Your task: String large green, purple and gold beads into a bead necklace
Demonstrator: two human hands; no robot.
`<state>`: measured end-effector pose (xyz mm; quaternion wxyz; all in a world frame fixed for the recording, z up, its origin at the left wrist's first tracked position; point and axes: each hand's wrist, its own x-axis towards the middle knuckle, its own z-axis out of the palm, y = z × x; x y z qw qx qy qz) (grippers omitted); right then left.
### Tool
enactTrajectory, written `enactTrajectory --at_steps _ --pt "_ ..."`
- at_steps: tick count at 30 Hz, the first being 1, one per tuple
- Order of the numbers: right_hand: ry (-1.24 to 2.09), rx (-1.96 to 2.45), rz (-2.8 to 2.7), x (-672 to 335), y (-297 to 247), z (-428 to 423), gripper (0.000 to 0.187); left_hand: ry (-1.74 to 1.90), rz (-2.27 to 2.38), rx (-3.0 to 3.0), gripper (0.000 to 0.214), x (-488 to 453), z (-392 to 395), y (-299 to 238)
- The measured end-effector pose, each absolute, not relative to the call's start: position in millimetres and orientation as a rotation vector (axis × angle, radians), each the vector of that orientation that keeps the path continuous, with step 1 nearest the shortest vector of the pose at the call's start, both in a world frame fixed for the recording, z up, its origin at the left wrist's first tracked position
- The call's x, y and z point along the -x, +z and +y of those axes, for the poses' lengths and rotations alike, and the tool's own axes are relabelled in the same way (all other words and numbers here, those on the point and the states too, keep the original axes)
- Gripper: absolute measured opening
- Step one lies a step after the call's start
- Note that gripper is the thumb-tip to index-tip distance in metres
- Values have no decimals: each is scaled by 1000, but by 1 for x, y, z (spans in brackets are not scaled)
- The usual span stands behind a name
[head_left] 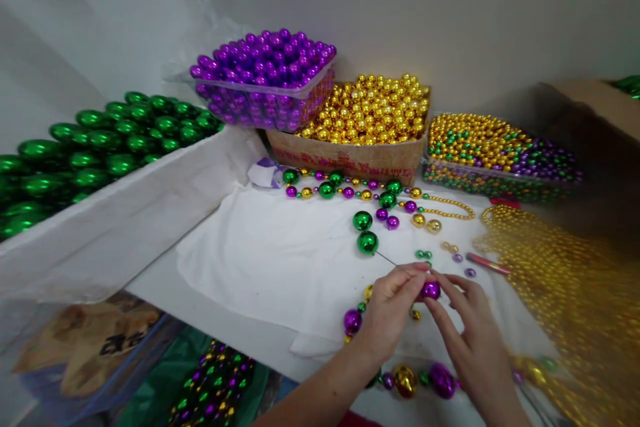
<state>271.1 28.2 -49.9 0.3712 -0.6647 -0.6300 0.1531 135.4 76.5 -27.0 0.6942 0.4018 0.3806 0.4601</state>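
Over the white cloth, my right hand grips a shiny purple bead between thumb and fingers. My left hand is closed in a pinch right beside that bead. A thin dark strand, thread or wire, runs from a large green bead into the left fingers; its end there is hidden. Another green bead sits just behind the first. Partly covered by my hands and forearms lies a strung run of purple, gold and green beads. Small loose green beads rest beyond my fingers.
Behind stand a tub of purple beads, a cardboard box of gold beads and a tub of small mixed beads. A white box wall borders the left. Gold bead strands heap at right, near a red stick.
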Motion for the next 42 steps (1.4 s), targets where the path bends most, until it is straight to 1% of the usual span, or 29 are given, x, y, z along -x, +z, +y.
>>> enactTrajectory --at_steps 4,5,8,9,11,16,18,20,23,26,34,37,42 --pt "182 1686 -1652 -281 -59 31 50 1006 840 -1021 26 -148 79 -30" --pt "158 1683 -1669 -283 -61 31 49 1009 834 -1060 25 -151 78 -31" --pt "170 1710 -1668 -288 -62 28 29 1005 815 -1108 24 -154 77 -33" --pt "201 1727 -1639 -289 -61 27 25 992 809 -1089 23 -155 76 -34" --pt "332 1745 -1545 -290 -58 25 25 961 810 -1007 24 -154 75 -35" --pt "918 1626 -1096 -291 -54 23 27 939 794 -686 30 -149 72 -37" --pt "1045 1591 -855 -288 -55 22 31 941 759 -608 33 -149 72 -36" --pt "1095 1572 -648 -283 -53 22 35 940 735 -595 35 -150 71 -34" --pt "1088 1562 -444 -279 -43 22 40 921 736 -616 38 -151 71 -31" --pt "1057 1574 -360 -278 -30 22 44 904 740 -626 39 -151 71 -30" --pt "1067 1668 -552 -277 -23 19 41 947 684 -595 36 -148 72 -28" --pt "995 1684 -603 -277 -22 18 39 915 695 -637 36 -144 73 -29" --pt "764 1695 -465 -288 -10 15 39 704 753 -886 38 -129 86 -41"
